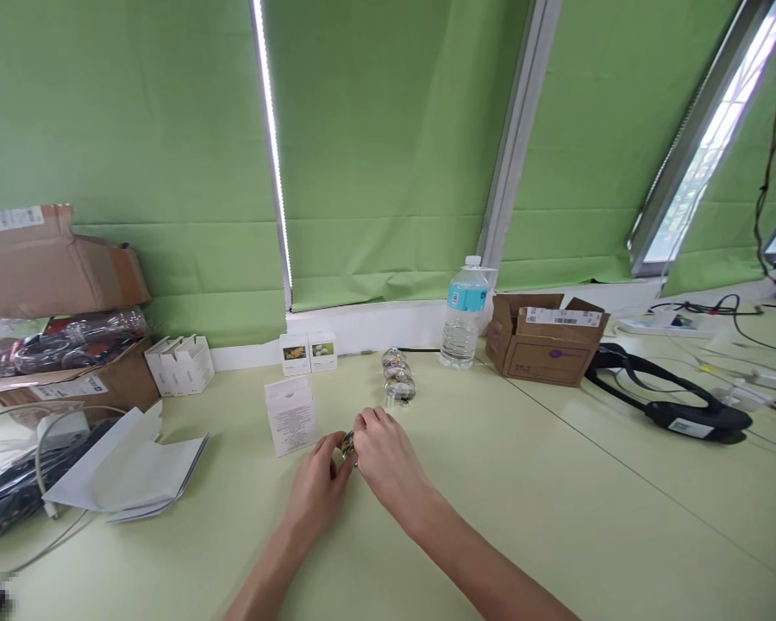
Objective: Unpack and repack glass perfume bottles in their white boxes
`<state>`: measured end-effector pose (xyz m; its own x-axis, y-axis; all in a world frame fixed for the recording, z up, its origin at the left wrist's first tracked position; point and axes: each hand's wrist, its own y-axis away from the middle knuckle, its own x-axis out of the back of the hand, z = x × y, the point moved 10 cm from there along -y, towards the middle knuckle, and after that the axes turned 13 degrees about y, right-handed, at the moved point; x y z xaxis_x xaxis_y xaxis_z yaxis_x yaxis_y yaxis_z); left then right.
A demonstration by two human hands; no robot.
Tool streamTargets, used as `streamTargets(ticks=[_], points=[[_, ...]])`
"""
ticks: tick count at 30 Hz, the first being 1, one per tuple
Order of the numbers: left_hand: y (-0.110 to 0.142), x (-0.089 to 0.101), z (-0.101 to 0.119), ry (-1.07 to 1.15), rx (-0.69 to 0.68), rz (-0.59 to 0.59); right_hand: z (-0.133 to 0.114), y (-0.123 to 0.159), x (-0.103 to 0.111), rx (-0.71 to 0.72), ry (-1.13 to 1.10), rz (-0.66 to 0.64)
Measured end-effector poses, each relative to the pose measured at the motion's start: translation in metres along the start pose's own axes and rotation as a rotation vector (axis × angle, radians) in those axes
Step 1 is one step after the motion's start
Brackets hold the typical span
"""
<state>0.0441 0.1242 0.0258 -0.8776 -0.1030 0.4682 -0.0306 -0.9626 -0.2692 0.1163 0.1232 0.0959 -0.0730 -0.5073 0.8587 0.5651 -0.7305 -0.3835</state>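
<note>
Between my two hands, low over the table, is a small shiny round thing [347, 444], mostly hidden by fingers; its exact kind does not show. My left hand [315, 487] pinches it from the left with thumb and finger. My right hand [388, 448] is closed around its right side, fingertips curled over the top. Just beyond them stands a row of small clear, rounded containers [397, 379] with something mottled inside. Left of my hands, a white printed box [291, 417] stands upright. Behind it are small white boxes with pictures [309, 353].
A water bottle [464, 319] and an open cardboard box [543, 341] stand at the back. A black headset-like device [672, 401] lies right, near cables. At left are white cartons [179, 366], folded papers [129, 470] and stacked cardboard boxes [52, 267].
</note>
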Motion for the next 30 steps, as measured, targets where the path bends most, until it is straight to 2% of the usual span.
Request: streamTargets(ticks=[11,17,21,30], points=[[0.000,0.000,-0.001,-0.034,0.021,-0.006,0.001,0.001,0.004,-0.003,-0.017,-0.136],[0.000,-0.001,-0.003,-0.019,0.024,-0.015,0.006,0.004,0.011,-0.026,-0.103,-0.056],[-0.001,0.000,-0.003,-0.001,0.010,-0.010,0.021,0.008,0.012,-0.109,-0.187,0.013],[-0.003,0.000,-0.002,0.027,-0.003,0.010,0.040,0.015,0.011,-0.240,-0.283,0.040]])
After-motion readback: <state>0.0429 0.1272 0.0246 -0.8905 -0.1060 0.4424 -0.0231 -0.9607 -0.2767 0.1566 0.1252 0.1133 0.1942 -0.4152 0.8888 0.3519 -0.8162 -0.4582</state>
